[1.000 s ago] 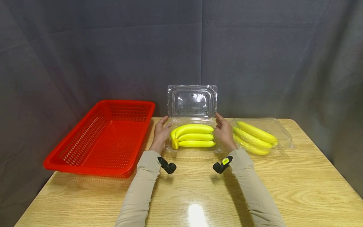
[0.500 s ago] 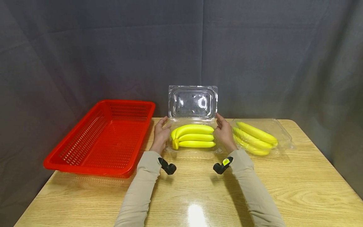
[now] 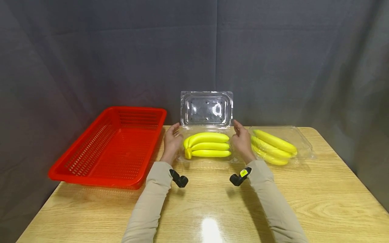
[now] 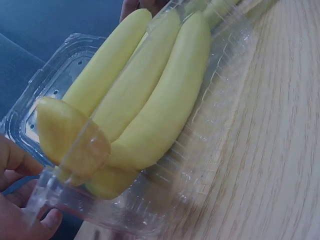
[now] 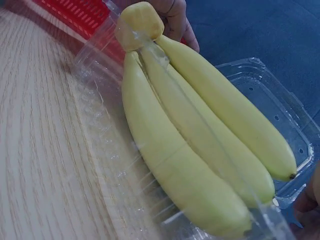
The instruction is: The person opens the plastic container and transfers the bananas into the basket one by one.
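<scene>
A clear plastic clamshell container [image 3: 217, 162] stands mid-table with its lid [image 3: 206, 108] raised behind it. Inside lies a bunch of yellow bananas [image 3: 209, 145], stem end to the left. My left hand [image 3: 172, 143] is at the container's left side, index finger extended toward the hinge; in the left wrist view its thumb [image 4: 51, 220] shows close by the corner of the rim. My right hand [image 3: 242, 143] is at the right side, index finger pointing up beside the lid's lower corner. Only part of its fingers [image 5: 306, 205] shows in the right wrist view.
A red perforated plastic basket [image 3: 143, 168] stands on the left of the wooden table [image 3: 194, 202]. At the right, next to my right hand, sits another clear container [image 3: 299, 141] with yellow bananas [image 3: 273, 148] in it. A grey curtain [image 3: 273, 60] hangs behind the table.
My right hand has shifted slightly right, away from the bananas, and my left hand slightly left. The container, its raised lid and the bananas stay in place.
</scene>
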Demonstrator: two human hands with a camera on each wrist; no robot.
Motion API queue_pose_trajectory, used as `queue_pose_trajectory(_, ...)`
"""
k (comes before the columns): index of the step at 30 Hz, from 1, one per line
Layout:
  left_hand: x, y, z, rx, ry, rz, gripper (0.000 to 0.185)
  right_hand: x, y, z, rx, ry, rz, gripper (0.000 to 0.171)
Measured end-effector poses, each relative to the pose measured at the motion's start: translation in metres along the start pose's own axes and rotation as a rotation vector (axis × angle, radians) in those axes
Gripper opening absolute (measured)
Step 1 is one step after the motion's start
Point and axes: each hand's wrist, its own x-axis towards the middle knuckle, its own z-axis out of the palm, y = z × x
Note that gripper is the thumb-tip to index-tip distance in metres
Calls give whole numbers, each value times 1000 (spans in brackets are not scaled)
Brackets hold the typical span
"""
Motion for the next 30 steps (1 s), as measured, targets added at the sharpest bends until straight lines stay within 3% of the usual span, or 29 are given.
queue_pose_trajectory(14, -13, 18, -7, 171, -40, 160, 49, -10, -15, -11, -86, 9, -150, 52)
queue_pose_trajectory(22, -29, 29, -17, 238, -145, 252, 44, -27, -20, -20, -199, -46, -266, 55)
queue_pose_trajectory(30, -43, 38, -23, 363, -258, 285, 43, -42, -27, -29, -368, -110, -344, 61)
